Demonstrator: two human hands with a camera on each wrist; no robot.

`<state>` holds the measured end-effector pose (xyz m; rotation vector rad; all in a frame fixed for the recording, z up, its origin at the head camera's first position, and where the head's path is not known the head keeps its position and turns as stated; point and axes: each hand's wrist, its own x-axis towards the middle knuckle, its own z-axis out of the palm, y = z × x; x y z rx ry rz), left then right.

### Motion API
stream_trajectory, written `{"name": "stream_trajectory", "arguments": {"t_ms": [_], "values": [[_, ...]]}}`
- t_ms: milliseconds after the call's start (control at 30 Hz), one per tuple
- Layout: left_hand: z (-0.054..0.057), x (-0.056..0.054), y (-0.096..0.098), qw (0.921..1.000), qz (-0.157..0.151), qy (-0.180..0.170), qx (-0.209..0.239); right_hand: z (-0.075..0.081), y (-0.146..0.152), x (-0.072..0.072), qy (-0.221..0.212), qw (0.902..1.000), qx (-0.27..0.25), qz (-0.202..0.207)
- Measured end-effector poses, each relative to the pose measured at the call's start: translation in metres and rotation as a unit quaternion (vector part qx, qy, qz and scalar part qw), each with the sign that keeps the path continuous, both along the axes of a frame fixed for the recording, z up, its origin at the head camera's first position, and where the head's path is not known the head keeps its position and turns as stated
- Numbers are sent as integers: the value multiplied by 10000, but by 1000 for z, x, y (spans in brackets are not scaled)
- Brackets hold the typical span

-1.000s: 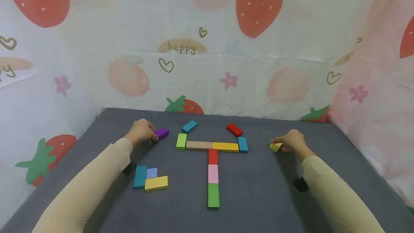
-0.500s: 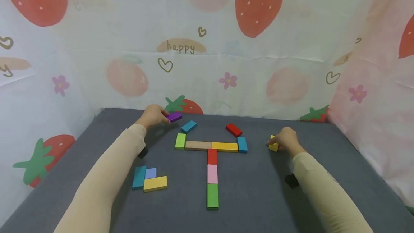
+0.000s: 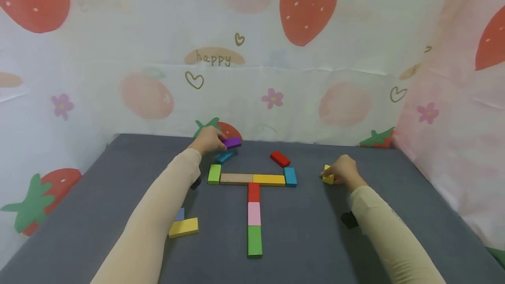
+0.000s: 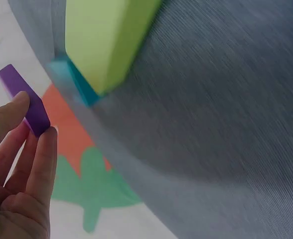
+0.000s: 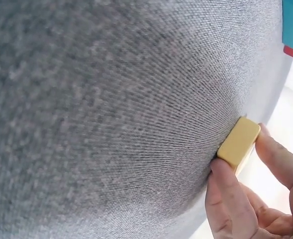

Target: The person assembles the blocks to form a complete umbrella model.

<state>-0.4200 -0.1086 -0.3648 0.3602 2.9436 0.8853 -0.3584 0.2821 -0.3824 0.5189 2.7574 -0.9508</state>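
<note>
Finely ribbed grey cloth (image 3: 307, 231) covers the bench (image 3: 79, 231), and nearest on it comes a smooth, oblong green block (image 3: 254, 241), end to end with a pink block (image 3: 254, 214) and a short red block (image 3: 254, 192). Off to the left, a flat pale-yellow block (image 3: 183, 227) touches a periwinkle block (image 3: 179, 214), half behind the left sleeve (image 3: 147, 222); the teal block seen beside them a second ago is now covered. Further up, a wood-brown block (image 3: 236, 179) meets an amber block (image 3: 268, 180) as a crossbar, with a lime block (image 3: 214, 174) at one end and a blue block (image 3: 290, 177) at the other. Out right, the right hand (image 3: 344, 171) pinches a round-cornered yellow block (image 3: 328, 176) close to the cloth, near its earlier spot; whether it touches down, I can't tell. Beyond lies a slanted red brick (image 3: 280, 158), and a slanted blue brick (image 3: 225, 157). And here's the mover: the left hand (image 3: 210, 139), thumb and fingers gripping a purple block (image 3: 232, 143), holds it off the bench; it has swung rightward, partly hiding that blue brick. Behind everything hangs a creased strawberry-print sheet (image 3: 229, 100).
</note>
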Motion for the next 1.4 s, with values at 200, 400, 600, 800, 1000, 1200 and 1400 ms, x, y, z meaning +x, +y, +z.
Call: {"name": "stream_trajectory", "arguments": {"t_ms": [200, 400, 600, 800, 1000, 1200, 1400], "values": [[-7, -5, 19, 9996, -128, -89, 252, 1, -3, 0, 0, 9999, -60, -129], [-13, -9, 33, 9993, -258, -150, 230, 0, -5, 0, 14, 10000, 4, -86], [-17, -13, 42, 9995, -292, -152, 13, -4, -4, -4, 47, 9999, 58, -75], [-20, -16, 47, 9991, -326, -127, -226, -5, -1, -6, 44, 9999, -45, -113], [-19, -17, 51, 9987, -296, -165, -382, -4, 2, -4, 66, 9999, -60, -99], [-18, -16, 55, 9977, -282, -211, -585, -4, 3, -4, 68, 9999, -32, -119], [-21, -18, 57, 9969, -332, -183, -686, -3, 4, -2, 65, 9999, 22, -125]]}}
